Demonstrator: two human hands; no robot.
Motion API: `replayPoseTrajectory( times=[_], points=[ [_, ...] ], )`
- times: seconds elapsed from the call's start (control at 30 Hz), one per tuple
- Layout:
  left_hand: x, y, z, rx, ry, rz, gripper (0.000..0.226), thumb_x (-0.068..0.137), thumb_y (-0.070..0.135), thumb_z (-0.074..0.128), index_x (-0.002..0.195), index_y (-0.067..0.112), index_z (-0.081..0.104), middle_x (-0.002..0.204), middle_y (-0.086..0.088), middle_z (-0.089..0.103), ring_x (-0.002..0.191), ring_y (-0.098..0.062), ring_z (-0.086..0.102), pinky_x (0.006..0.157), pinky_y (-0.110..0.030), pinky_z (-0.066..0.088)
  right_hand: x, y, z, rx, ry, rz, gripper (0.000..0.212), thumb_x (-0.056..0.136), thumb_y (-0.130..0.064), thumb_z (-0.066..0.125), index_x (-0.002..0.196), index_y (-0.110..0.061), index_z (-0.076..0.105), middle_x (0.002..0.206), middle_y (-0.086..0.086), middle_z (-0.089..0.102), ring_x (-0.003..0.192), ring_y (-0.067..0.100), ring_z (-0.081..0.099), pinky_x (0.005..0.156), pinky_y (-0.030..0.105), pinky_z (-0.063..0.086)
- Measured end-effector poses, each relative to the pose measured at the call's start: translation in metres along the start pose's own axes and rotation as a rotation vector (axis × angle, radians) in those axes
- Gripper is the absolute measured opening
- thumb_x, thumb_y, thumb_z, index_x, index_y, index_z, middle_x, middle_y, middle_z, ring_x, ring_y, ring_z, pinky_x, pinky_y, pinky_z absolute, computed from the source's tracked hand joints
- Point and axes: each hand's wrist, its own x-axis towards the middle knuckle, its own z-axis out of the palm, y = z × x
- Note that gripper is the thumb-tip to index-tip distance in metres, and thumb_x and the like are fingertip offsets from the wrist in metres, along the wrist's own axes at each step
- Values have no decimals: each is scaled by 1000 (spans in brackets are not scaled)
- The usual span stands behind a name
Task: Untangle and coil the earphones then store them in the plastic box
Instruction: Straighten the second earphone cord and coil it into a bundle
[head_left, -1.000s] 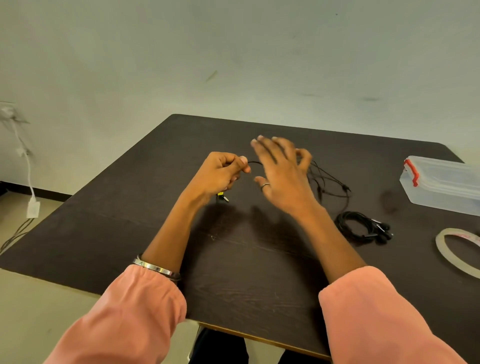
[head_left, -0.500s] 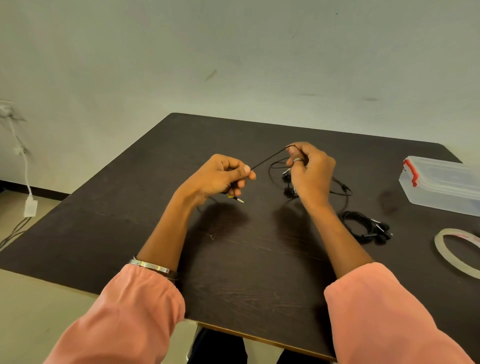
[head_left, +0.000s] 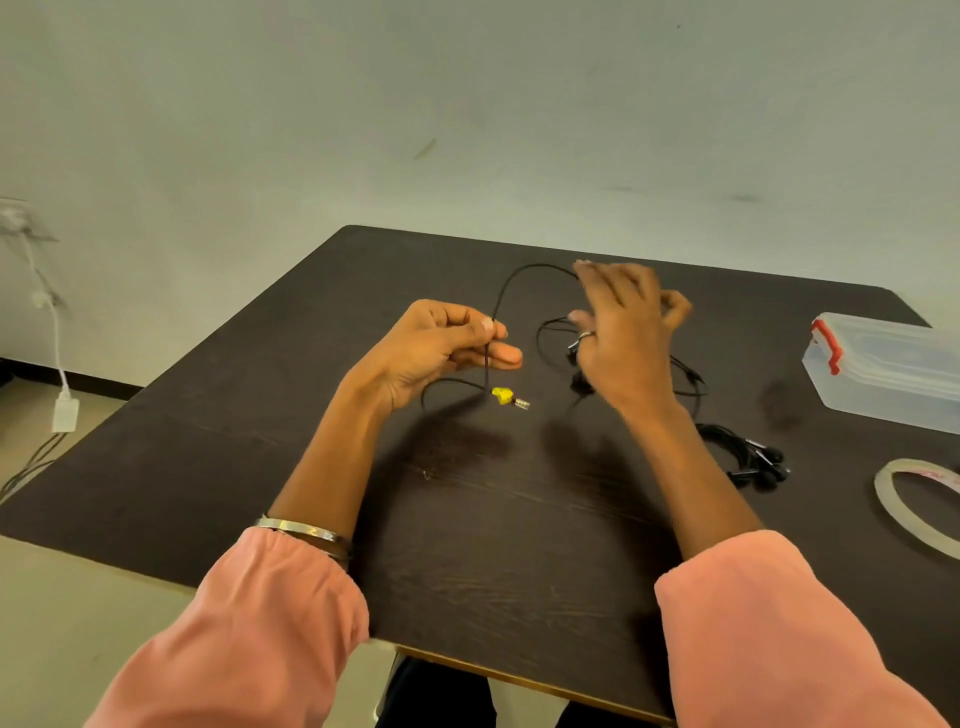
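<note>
While the left hand (head_left: 441, 348) pinches the black earphone cable (head_left: 511, 283) between thumb and forefinger above the dark table (head_left: 467, 519), the cord arches from that pinch up and over to the right hand (head_left: 623, 338). Its yellow-marked plug (head_left: 506, 397) dangles just below the left fingers. The right hand is blurred, fingers spread and mostly straight; whether it grips the cable I cannot tell. Loose loops hang behind and beside it. Near the right forearm lies a second, bundled pair of earphones (head_left: 748, 454). Farther right stand the closed plastic box (head_left: 893, 371) with its red latch and a tape ring (head_left: 914, 509), well apart from both hands. Half a second ago the right hand was a closed fist pulling the cord taut; now it has opened and the cord bows slack.
</note>
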Motion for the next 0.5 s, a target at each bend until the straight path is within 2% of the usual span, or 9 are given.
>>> replayPoseTrajectory(
  times=[0.07,0.13,0.23,0.3,0.37,0.43,0.5],
  points=[
    [2,-2,3,-10,4,-16,15,95,5,53,89,1,66,82,-18,74,87,-31,72,80,-29,57,2,-8,-1,-18,-101,-189,73,81,-19,68,146,-24,35,144,-7,46,129,16,31,90,39,18],
    [2,-3,4,-13,7,-39,14,93,5,55,88,-2,67,79,-19,73,87,-32,72,81,-32,57,0,-17,-3,-32,-144,-261,81,81,-24,70,149,-32,26,151,-11,35,133,18,29,92,41,18],
    [1,-3,5,-10,-9,-51,15,93,6,56,88,-1,68,72,-16,72,77,-27,73,72,-33,59,-2,-19,-2,29,-134,-307,61,83,-29,68,139,-38,43,153,-13,32,135,20,28,93,44,20],
    [0,-2,6,-8,-42,-65,16,93,7,55,89,0,68,66,-13,70,64,-23,71,65,-33,60,-3,-15,3,109,-114,-310,39,85,-27,65,122,-36,60,141,-15,49,130,19,36,89,40,18],
    [-1,-2,8,-3,-72,-92,17,94,9,55,93,-1,68,62,-8,65,52,-18,65,58,-33,59,-3,-13,4,202,-95,-254,19,86,-23,61,101,-32,70,107,-16,66,114,15,49,82,34,14],
    [-1,-1,10,-18,-89,-106,21,96,12,53,99,-2,68,59,-5,56,44,-13,53,50,-29,54,-3,-10,3,249,-86,-169,13,88,-22,60,89,-29,71,84,-19,59,102,10,50,77,31,12],
    [-2,1,9,-33,-88,-103,24,97,16,51,100,-2,68,57,-2,49,42,-10,42,45,-24,46,-3,-5,2,265,-78,-83,10,86,-16,58,85,-23,66,82,-19,54,98,11,50,78,31,14]
  ],
)
